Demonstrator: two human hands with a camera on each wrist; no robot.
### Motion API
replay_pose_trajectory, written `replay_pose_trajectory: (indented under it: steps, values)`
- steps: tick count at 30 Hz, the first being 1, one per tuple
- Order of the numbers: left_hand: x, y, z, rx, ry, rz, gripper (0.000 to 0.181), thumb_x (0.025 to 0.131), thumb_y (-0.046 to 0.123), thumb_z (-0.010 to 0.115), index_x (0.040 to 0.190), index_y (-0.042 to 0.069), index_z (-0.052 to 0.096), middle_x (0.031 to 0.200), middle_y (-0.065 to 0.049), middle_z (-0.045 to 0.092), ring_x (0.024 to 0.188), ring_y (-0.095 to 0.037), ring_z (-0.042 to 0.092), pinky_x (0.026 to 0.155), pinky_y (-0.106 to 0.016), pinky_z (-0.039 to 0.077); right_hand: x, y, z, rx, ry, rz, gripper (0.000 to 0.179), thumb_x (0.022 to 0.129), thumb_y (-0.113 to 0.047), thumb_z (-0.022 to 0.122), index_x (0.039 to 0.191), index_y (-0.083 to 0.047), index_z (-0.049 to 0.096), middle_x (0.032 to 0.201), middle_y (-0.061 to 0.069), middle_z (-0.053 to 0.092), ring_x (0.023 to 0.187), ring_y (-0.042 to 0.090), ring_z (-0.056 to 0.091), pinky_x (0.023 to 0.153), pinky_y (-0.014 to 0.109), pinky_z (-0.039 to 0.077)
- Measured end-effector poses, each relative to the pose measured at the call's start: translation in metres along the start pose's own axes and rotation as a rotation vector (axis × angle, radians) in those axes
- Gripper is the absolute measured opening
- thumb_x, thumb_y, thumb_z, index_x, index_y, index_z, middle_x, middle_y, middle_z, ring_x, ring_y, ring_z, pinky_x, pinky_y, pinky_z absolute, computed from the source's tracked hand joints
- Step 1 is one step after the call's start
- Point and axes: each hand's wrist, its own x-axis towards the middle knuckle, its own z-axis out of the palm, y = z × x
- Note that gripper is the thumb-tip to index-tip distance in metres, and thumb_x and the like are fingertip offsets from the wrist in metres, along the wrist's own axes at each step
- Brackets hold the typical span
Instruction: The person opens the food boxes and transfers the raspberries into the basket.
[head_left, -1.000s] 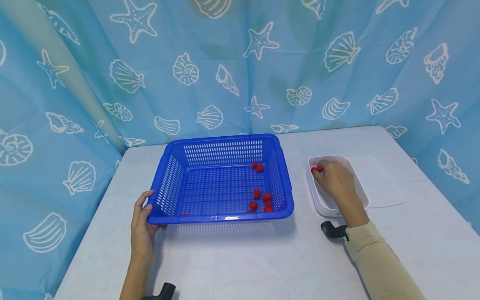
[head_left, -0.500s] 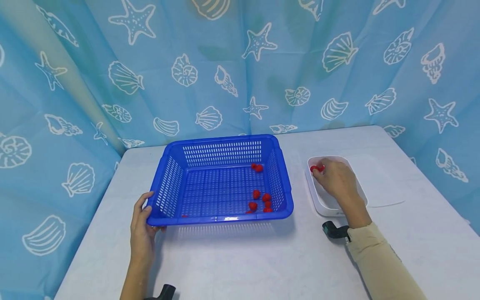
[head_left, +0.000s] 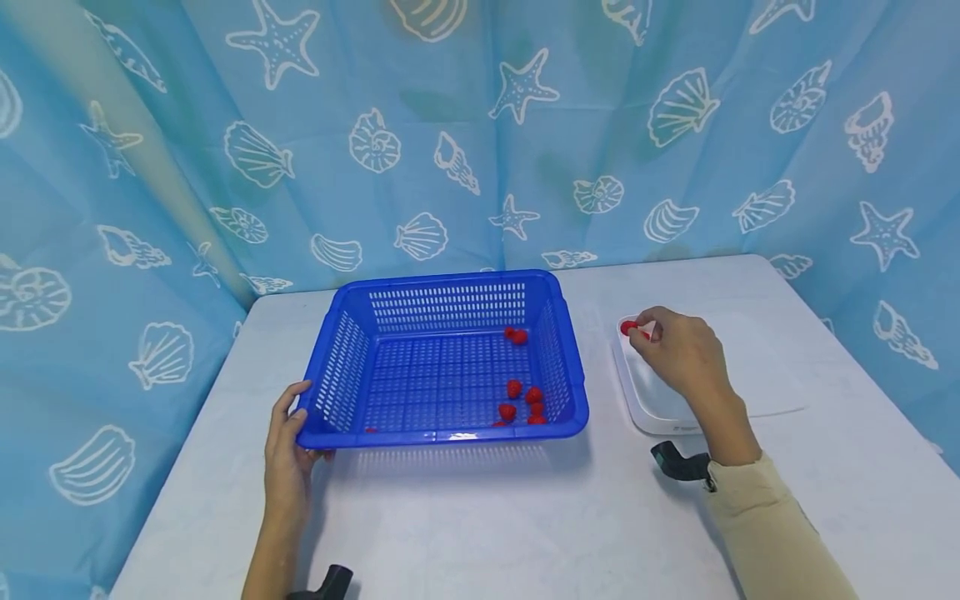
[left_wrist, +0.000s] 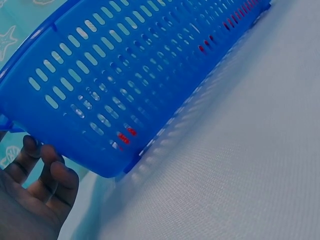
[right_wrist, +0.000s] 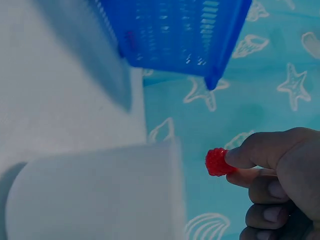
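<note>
My left hand point(head_left: 288, 450) grips the front left corner of a blue plastic basket point(head_left: 442, 437); in the left wrist view its fingers point(left_wrist: 64, 175) curl beside the basket wall. Several red raspberries point(head_left: 507, 412) lie inside, mostly toward the right side. My right hand point(head_left: 686, 354) is raised over a white rectangular container point(head_left: 663, 408). Between thumb and forefinger it pinches a raspberry point(right_wrist: 217, 162), clearly seen in the right wrist view. Another raspberry point(head_left: 627, 327) shows in the container's far left corner. The hand hides part of the container.
Right of the container lies a flat, see-through sheet or lid point(head_left: 765, 367) on the white table point(head_left: 480, 517). A blue curtain point(head_left: 480, 133) with shell and starfish prints hangs close behind the table. Black camera mounts point(head_left: 678, 462) jut from both wrists.
My right hand has lifted up and slightly right out of the white container, with a raspberry between its fingers. The left hand and the basket have stayed in place.
</note>
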Motion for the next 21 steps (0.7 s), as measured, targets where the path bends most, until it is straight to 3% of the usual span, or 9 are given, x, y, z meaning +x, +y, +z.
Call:
replay_pose_trajectory:
  steps: [8,15,21]
  values:
    - [-0.001,-0.005,-0.002,-0.039,-0.030,0.000,0.038,0.097,0.040,0.034,0.135,0.034,0.039,0.130,-0.001,0.041,0.091,-0.024,0.054,0.062,-0.027,0.044,-0.013,-0.019,-0.012,0.071,0.048,-0.088,0.028,0.086,-0.026,0.058,0.105,-0.007,0.063,0.057,0.003,0.045,0.050,0.019,0.040,0.042,0.029,0.033]
    - [-0.002,-0.004,0.000,-0.036,-0.012,-0.007,0.040,0.096,0.042,0.035,0.135,0.036,0.038,0.132,0.001,0.040,0.094,-0.027,0.053,0.061,-0.027,0.044,-0.021,-0.038,-0.024,0.111,0.113,-0.197,0.023,0.085,-0.025,0.061,0.100,-0.009,0.066,0.054,-0.001,0.042,0.049,0.016,0.038,0.042,0.029,0.029]
    - [0.001,-0.001,0.002,-0.030,0.005,-0.023,0.041,0.094,0.045,0.038,0.134,0.037,0.039,0.132,0.002,0.042,0.094,-0.027,0.053,0.062,-0.026,0.045,-0.028,-0.051,-0.033,0.166,0.096,-0.213,0.020,0.085,-0.026,0.063,0.100,-0.013,0.066,0.056,-0.002,0.042,0.051,0.015,0.039,0.042,0.028,0.030]
